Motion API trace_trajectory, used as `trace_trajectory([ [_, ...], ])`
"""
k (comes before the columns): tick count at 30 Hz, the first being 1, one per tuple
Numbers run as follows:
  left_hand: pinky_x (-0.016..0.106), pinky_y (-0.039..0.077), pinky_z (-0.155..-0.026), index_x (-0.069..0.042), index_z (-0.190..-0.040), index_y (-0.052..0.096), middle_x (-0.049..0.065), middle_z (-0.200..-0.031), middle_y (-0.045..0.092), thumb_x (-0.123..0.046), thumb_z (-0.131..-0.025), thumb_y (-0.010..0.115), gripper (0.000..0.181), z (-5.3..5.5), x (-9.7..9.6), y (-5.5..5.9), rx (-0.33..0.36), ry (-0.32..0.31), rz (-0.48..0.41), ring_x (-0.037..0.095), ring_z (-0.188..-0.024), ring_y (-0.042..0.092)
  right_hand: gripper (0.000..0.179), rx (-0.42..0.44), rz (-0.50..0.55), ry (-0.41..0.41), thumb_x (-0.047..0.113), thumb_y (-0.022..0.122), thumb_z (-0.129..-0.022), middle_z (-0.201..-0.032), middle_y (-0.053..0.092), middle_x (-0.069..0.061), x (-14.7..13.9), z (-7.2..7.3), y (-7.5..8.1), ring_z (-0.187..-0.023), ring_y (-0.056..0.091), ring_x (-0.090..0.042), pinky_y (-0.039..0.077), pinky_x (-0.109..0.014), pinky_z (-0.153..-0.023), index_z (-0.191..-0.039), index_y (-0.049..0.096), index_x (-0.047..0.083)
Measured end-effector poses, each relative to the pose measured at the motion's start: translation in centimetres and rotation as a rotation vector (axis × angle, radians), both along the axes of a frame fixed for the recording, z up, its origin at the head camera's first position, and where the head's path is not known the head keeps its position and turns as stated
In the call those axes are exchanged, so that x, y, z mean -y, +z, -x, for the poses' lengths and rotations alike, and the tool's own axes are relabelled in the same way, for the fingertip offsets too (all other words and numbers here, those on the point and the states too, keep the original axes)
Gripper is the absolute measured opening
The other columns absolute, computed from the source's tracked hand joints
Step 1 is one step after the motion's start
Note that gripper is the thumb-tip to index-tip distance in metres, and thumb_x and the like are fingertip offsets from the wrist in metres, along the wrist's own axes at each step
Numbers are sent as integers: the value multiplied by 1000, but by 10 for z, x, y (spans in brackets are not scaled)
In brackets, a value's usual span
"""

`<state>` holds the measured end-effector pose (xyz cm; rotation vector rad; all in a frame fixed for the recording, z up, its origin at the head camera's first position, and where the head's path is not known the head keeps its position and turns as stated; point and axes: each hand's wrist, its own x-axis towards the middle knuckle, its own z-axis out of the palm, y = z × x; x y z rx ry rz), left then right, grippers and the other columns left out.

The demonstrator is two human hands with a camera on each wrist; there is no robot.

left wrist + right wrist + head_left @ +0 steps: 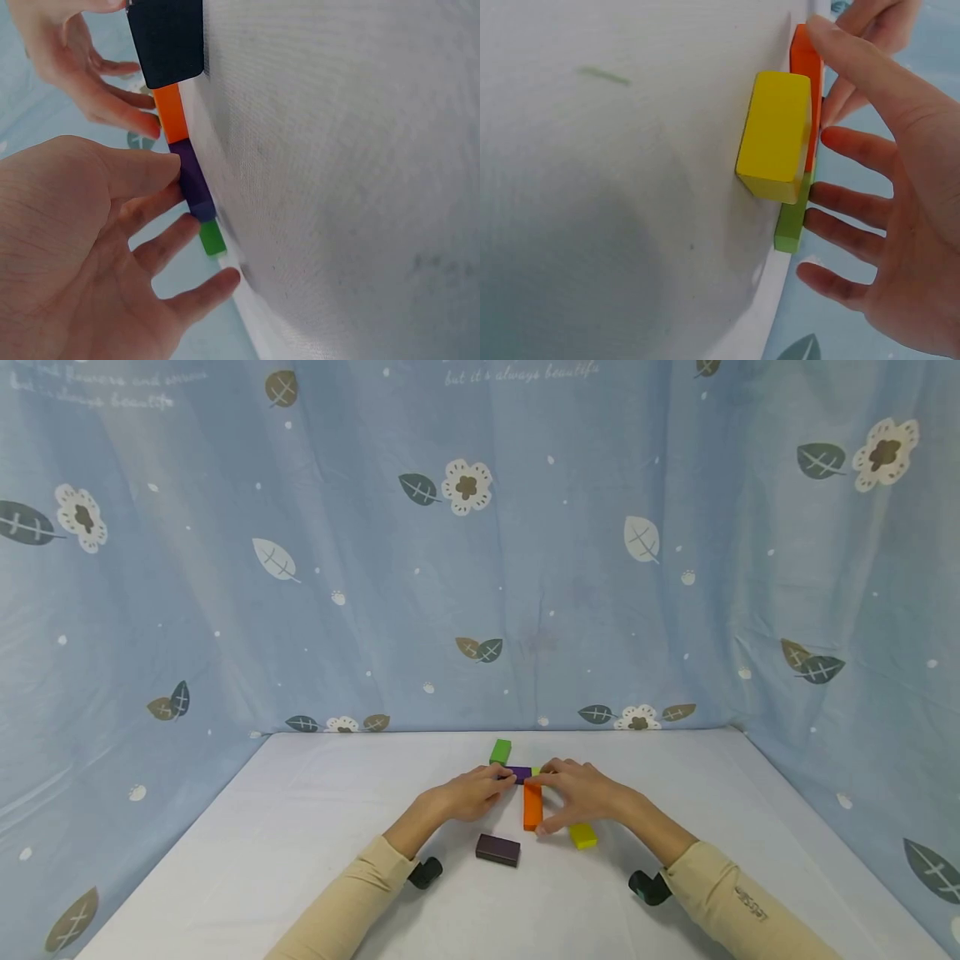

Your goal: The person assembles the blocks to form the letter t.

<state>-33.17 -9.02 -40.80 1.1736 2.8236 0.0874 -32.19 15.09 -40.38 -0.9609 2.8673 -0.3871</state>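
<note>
My left hand [474, 793] pinches a purple block [519, 774] between thumb and index finger; its other fingers spread apart in the left wrist view. The purple block lies at the far end of an orange block [532, 807]. Along that orange block my right hand [587, 793] holds its two ends, thumb near, index finger far. A light green block [790, 225] shows past the orange one in the right wrist view, partly hidden by my right fingers in the head view. Beyond my left fingertips stands a green block [500, 752].
A dark brown block [498, 850] lies on the white tabletop [300, 827] nearer to me. Below my right hand is a yellow block [582, 836]. A patterned blue curtain [525, 568] encloses the table's back and sides.
</note>
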Motion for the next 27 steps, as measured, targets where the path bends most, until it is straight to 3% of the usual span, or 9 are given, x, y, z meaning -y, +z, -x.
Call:
trace_trajectory([
  [12,38,41,-112,-9,-148,43,7,-150,43,-13,-104,45,44,-2,0,2,25,10,-13,23,-131,49,84,-20,-15,-10,62,78,-71,-118,55,-3,3,3,1,-107,48,-21,45,-49,-91,-141,55,22],
  [27,39,41,-112,-8,-147,44,8,-149,43,-13,-104,46,43,-3,-1,5,35,17,-12,24,-130,49,81,16,-70,-23,63,79,-70,-117,52,-1,5,6,5,-106,44,-20,45,-39,-86,-140,56,27],
])
